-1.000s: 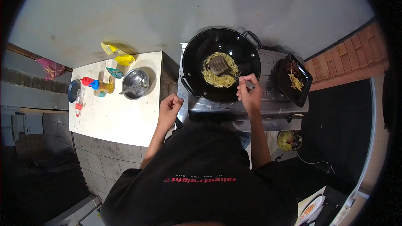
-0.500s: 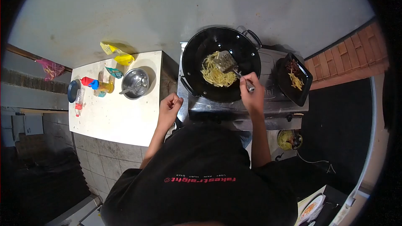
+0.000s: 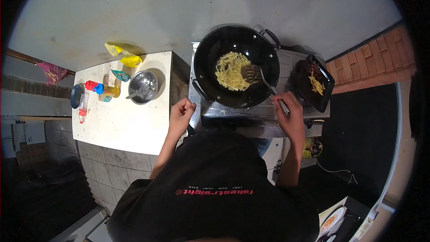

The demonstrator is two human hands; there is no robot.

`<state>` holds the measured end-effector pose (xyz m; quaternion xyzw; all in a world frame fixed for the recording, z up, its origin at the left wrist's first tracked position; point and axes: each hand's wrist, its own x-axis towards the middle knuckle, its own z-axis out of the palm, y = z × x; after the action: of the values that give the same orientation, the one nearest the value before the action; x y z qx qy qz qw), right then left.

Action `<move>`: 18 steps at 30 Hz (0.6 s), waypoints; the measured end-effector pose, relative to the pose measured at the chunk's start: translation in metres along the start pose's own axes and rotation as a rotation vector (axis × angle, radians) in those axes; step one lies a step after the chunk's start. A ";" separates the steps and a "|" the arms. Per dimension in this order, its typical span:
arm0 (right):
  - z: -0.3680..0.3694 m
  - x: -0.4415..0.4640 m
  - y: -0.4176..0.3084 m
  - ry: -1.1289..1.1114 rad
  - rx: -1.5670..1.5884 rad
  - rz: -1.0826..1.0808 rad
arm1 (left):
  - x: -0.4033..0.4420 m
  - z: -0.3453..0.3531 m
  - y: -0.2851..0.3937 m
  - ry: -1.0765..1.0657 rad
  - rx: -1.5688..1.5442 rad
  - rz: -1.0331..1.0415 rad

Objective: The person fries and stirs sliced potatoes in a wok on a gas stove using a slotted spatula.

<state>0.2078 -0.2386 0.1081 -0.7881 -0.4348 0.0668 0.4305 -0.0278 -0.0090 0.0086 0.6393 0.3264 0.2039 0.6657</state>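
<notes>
My right hand point(image 3: 288, 110) is wrapped round the handle of a slotted metal spatula point(image 3: 252, 74). The spatula's head rests at the right edge of the pale potato strips point(image 3: 232, 71), which lie in a heap in the middle of a black wok point(image 3: 227, 100). The wok sits on a gas stove point(image 3: 215, 112). Lower left of the wok, my left hand point(image 3: 181, 111) is held in a loose fist near the table's corner, with nothing visible in it.
On the white table point(image 3: 130, 127) at left stand a steel bowl point(image 3: 144, 87) with a spoon, a yellow packet point(image 3: 127, 56), and bottles, one with a blue cap point(image 3: 106, 90). A black tray point(image 3: 319, 98) holding dark and yellow strips sits right of the wok. A wall rises behind.
My right hand has moved right and down, drawing the spatula from over the potato strips to their right edge. The strips are more bunched together. My left hand stays about the same.
</notes>
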 end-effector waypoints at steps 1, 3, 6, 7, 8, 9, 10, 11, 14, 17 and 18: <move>-0.001 -0.001 -0.002 -0.013 -0.013 0.019 | 0.000 0.000 0.001 -0.003 -0.007 -0.004; -0.004 -0.001 -0.007 -0.025 -0.025 0.038 | 0.001 0.000 0.002 -0.006 -0.014 -0.008; -0.005 -0.001 -0.011 -0.066 -0.056 0.076 | 0.001 0.001 0.004 -0.006 -0.016 -0.020; -0.005 -0.001 -0.010 -0.063 -0.070 0.047 | 0.002 0.001 0.004 -0.005 -0.016 -0.011; -0.005 -0.001 -0.009 -0.059 -0.085 0.019 | 0.002 0.001 0.003 -0.005 -0.016 -0.002; -0.005 -0.001 -0.006 -0.059 -0.085 0.020 | 0.002 0.002 0.003 -0.006 -0.017 -0.002; -0.003 -0.001 -0.003 -0.017 -0.080 0.008 | 0.003 0.001 0.003 -0.007 -0.004 0.000; -0.001 0.000 -0.001 0.022 -0.073 -0.005 | 0.003 0.001 0.002 -0.005 0.009 0.002; 0.004 0.001 0.000 0.085 -0.123 0.024 | 0.002 0.001 0.004 0.005 0.012 0.004; 0.004 0.005 -0.004 0.140 -0.154 0.068 | 0.000 0.000 0.005 0.006 0.011 -0.013; 0.005 0.006 -0.003 0.140 -0.154 0.068 | 0.000 0.000 0.005 0.006 0.011 -0.013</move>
<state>0.2075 -0.2302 0.1091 -0.8359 -0.3804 -0.0074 0.3956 -0.0269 -0.0082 0.0135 0.6403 0.3338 0.1995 0.6624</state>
